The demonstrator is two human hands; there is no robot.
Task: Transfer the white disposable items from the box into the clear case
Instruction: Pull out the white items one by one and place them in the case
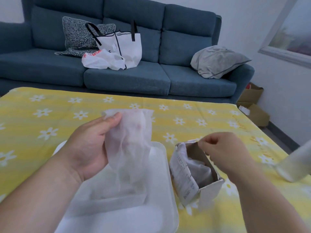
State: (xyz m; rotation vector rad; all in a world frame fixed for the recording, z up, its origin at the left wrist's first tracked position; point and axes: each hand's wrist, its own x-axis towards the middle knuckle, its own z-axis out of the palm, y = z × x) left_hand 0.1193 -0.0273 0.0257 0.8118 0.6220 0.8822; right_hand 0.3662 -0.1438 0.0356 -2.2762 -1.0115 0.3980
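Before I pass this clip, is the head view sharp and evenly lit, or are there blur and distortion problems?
Head view: soft, even light, no hard shadows or glare; wide-angle bends the table edge; a pale object at the right edge is smeared past recognition; the clear case looks washed out; left hand, white sheet and box are readable.

Blue three-seat sofa point(127, 76) against white wall point(249, 31), grey pillow point(218, 61), white tote bag point(124, 46), cardboard boxes point(254, 106) on floor, framed picture point(289, 34) at right
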